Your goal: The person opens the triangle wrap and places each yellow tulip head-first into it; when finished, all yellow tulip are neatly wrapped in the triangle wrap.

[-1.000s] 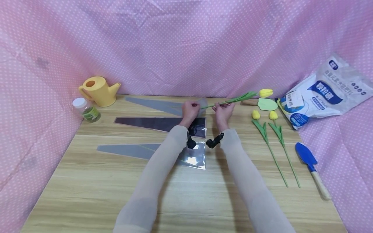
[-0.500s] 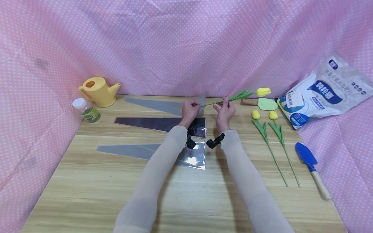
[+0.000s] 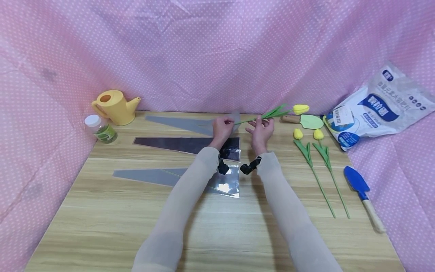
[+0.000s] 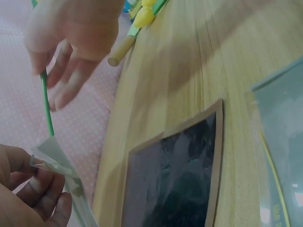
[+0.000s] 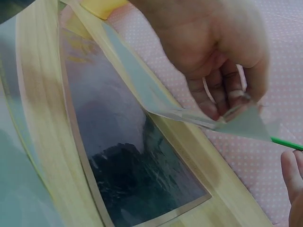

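My left hand (image 3: 221,130) pinches the mouth edge of a narrow, tapered grey flower sleeve (image 3: 180,123), lifting that end off the table; the wrist views show its clear film (image 5: 248,124) between thumb and fingers. A yellow artificial tulip (image 3: 301,109) lies slanted with its bloom to the right, its lower stem running into the sleeve's mouth. My right hand (image 3: 262,133) holds the green stem (image 4: 48,106) just below the leaves, some fingers spread apart. Nearer me lie a dark sleeve (image 3: 170,142) and another grey sleeve (image 3: 142,175), both flat.
Two more yellow tulips (image 3: 307,153) lie at right, beside a blue trowel (image 3: 357,179). Behind them are a green trowel (image 3: 312,121) and a white fertilizer bag (image 3: 380,107). A yellow watering can (image 3: 117,107) and a white-capped jar (image 3: 106,133) stand at back left. Pink dotted cloth surrounds the table.
The tulip has slid left, its stem further into the sleeve. My right hand's fingers have loosened and shifted along the stem; my left hand has stayed nearly still.
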Available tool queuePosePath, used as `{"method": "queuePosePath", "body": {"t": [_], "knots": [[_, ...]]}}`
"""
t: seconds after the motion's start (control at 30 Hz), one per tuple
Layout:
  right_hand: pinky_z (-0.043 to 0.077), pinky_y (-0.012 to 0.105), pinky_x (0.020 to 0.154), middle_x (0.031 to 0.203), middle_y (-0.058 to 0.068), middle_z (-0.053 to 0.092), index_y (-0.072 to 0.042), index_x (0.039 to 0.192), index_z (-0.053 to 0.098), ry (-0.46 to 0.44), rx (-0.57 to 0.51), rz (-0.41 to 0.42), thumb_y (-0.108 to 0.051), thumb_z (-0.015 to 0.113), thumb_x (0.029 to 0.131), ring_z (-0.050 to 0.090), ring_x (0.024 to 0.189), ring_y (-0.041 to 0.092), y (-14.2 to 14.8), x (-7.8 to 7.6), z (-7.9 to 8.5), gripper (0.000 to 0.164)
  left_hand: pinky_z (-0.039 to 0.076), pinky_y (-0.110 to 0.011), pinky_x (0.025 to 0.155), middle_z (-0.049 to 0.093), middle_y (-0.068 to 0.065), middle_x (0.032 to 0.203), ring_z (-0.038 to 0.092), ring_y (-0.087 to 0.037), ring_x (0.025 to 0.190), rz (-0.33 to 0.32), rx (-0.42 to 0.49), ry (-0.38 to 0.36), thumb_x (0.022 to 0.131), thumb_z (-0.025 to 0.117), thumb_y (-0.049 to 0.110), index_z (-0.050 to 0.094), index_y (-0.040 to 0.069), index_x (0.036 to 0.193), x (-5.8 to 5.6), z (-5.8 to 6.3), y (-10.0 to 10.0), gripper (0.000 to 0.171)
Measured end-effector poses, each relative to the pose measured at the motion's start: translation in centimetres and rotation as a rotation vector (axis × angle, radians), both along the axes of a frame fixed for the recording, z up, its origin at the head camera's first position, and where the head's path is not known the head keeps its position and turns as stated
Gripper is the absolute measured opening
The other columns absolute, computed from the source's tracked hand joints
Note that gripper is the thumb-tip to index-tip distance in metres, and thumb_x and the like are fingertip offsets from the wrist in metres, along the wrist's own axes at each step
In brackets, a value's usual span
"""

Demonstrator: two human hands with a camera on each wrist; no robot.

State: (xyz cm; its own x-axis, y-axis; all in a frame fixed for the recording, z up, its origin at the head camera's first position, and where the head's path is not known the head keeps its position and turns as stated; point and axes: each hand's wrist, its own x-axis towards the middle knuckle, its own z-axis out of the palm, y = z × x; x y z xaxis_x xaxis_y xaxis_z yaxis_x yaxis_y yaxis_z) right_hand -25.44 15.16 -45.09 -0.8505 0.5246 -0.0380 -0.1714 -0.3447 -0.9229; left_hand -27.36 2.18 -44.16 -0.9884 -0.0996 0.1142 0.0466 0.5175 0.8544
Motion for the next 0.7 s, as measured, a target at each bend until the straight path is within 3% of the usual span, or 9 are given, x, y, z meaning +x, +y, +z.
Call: {"method": "queuePosePath", "body": {"t": [0.1, 0.23, 0.43, 0.6, 0.7], "knots": [[0.059, 0.028, 0.054, 0.103, 0.015, 0.058, -0.003, 0.115, 0.047, -0.007, 0.017, 0.014, -0.013, 0.053, 0.098, 0.072, 0.085, 0.031, -0.13, -0.02, -0.12, 0.021, 0.050, -0.026, 0.070, 0.075, -0.009, 0.088, 0.066, -0.021, 0.081, 0.002, -0.008, 0.026, 0.084, 0.063, 0.011, 0.078, 0.008, 0.092, 0.11, 0.31, 0.21, 0.017], [0.059, 0.026, 0.056, 0.097, 0.008, 0.057, 0.001, 0.112, 0.050, -0.023, 0.030, 0.022, -0.007, 0.055, 0.096, 0.071, 0.087, 0.032, -0.30, -0.12, -0.38, 0.018, 0.051, -0.027, 0.072, 0.075, -0.009, 0.087, 0.067, -0.021, 0.081, 0.006, -0.014, 0.052, 0.083, 0.063, 0.010, 0.078, 0.008, 0.092, 0.17, 0.74, 0.44, 0.017], [0.060, 0.024, 0.065, 0.098, 0.011, 0.060, 0.013, 0.112, 0.054, -0.042, 0.056, 0.037, -0.009, 0.056, 0.096, 0.068, 0.096, 0.033, -0.39, -0.15, -0.34, 0.027, 0.048, -0.022, 0.068, 0.075, -0.010, 0.087, 0.066, -0.021, 0.080, 0.007, 0.006, 0.050, 0.083, 0.064, 0.010, 0.078, 0.007, 0.091, 0.11, 0.87, 0.47, 0.016], [0.060, 0.025, 0.066, 0.095, 0.014, 0.064, 0.009, 0.107, 0.059, -0.003, 0.002, 0.016, -0.023, 0.053, 0.099, 0.068, 0.095, 0.034, -0.25, -0.04, 0.04, 0.034, 0.047, -0.021, 0.066, 0.075, -0.009, 0.087, 0.065, -0.019, 0.079, 0.010, 0.009, 0.035, 0.084, 0.064, 0.011, 0.078, 0.008, 0.091, 0.23, 0.80, 0.35, 0.016], [0.060, 0.026, 0.064, 0.091, 0.009, 0.062, 0.001, 0.103, 0.059, 0.024, -0.034, 0.002, -0.022, 0.055, 0.098, 0.070, 0.086, 0.029, -0.20, -0.08, 0.15, 0.024, 0.049, -0.023, 0.067, 0.075, -0.009, 0.088, 0.066, -0.019, 0.080, 0.003, 0.005, 0.035, 0.085, 0.063, 0.011, 0.078, 0.009, 0.092, 0.34, 0.81, 0.25, 0.017]]}}
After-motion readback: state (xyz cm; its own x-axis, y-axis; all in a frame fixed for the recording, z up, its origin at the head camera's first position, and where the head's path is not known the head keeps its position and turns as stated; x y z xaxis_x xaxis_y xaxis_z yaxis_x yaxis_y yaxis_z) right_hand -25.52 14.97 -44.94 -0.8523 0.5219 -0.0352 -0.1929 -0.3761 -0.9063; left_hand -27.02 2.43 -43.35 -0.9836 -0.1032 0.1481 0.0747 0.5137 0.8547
